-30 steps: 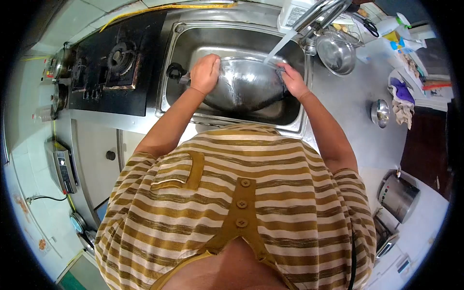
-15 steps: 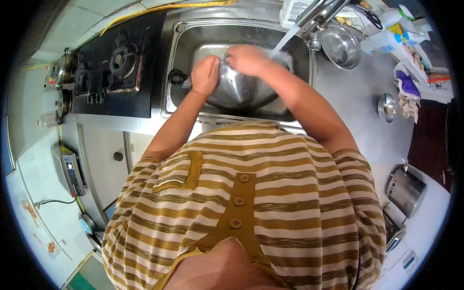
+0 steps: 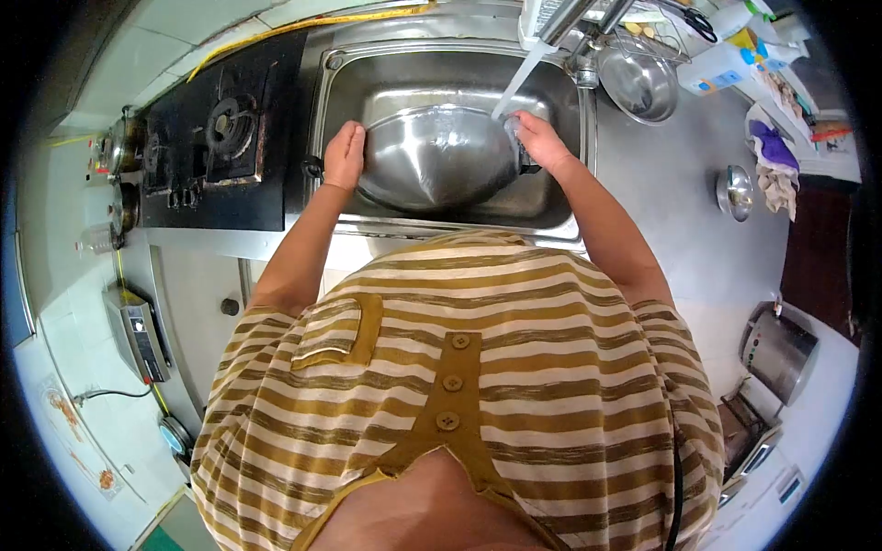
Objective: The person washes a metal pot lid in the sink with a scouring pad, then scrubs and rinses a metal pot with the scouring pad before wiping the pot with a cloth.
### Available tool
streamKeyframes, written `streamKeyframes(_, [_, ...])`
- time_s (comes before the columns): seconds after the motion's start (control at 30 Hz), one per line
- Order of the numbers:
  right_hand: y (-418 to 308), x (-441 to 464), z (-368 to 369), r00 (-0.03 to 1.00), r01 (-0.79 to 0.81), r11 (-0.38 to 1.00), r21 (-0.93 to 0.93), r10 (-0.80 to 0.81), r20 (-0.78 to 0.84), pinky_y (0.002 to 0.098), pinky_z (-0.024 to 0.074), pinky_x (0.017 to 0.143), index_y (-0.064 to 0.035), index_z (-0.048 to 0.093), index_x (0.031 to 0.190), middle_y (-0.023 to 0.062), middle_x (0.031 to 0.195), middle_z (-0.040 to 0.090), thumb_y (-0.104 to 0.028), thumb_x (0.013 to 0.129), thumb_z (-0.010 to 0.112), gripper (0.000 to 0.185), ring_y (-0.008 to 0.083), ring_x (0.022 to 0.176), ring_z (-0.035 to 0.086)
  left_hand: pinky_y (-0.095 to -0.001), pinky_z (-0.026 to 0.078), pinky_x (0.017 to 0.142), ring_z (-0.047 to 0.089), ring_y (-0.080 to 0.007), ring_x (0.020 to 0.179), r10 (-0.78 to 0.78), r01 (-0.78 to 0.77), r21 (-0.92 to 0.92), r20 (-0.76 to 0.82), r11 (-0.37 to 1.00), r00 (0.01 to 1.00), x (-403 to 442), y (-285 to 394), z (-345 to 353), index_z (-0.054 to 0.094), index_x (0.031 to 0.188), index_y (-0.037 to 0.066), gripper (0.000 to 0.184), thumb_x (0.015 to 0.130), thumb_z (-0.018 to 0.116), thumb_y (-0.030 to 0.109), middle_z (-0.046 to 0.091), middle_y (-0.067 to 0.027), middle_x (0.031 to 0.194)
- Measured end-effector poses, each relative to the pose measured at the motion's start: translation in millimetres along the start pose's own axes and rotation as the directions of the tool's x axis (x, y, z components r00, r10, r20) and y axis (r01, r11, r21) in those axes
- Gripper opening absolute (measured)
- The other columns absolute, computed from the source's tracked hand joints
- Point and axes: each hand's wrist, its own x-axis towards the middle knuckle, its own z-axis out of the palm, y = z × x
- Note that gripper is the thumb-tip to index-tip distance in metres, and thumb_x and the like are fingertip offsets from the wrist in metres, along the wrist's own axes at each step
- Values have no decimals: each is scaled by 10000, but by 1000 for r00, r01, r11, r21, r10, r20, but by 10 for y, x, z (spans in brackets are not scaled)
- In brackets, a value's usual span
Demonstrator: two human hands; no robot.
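A large shiny steel wok [image 3: 439,156] lies tilted in the steel sink [image 3: 459,69], its curved wall showing. My left hand [image 3: 344,156] is closed on the wok's left edge, close to a dark handle [image 3: 312,168]. At the opposite rim, my right hand [image 3: 542,140] is closed beside another dark handle that shows only in part. A pale grey patch sits by the right fingertips; I cannot tell if it is a scrubber or splashing water. Water runs from the faucet [image 3: 565,23] in a stream [image 3: 519,84] onto the wok near my right hand.
Left of the sink is a black gas stove [image 3: 225,138]. On the right counter are a steel bowl [image 3: 638,83], a smaller metal bowl [image 3: 735,193], bottles [image 3: 726,73] and a purple and beige cloth [image 3: 774,161]. A steel pot [image 3: 781,354] stands lower right.
My hands have moved apart, the right one from the wok's upper left to its right rim, the left one further left. The wok has turned, showing more of its wall.
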Motion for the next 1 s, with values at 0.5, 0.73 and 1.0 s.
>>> streamKeyframes(0.5, [-192, 67, 58, 907, -189, 961, -200, 92, -411, 362, 360, 959, -50, 518, 1173, 205, 1137, 524, -180, 841, 503, 356, 327, 1091, 475, -435, 450, 660, 577, -371, 759, 189, -262, 338, 233, 904, 954, 631, 1067, 467, 613, 786, 69, 390, 856, 470, 425, 608, -168, 762])
streamKeyframes(0.73, [-1073, -334, 706, 811, 439, 798, -412, -550, -199, 409, 295, 1016, 8, 461, 1182, 204, 1244, 431, -67, 806, 504, 386, 352, 1171, 401, -452, 448, 645, 586, -354, 742, 119, -152, 408, 105, 900, 987, 591, 1029, 508, 627, 788, 103, 356, 861, 464, 411, 618, -152, 751])
streamKeyframes(1.0, [-313, -155, 528, 744, 78, 987, -143, -153, -651, 403, 342, 964, 2, 474, 1166, 196, 1157, 489, -112, 859, 456, 328, 353, 1080, 452, -430, 452, 626, 590, -350, 707, 84, -100, 325, 64, 940, 994, 485, 969, 463, 633, 774, 110, 352, 839, 498, 428, 616, -153, 726])
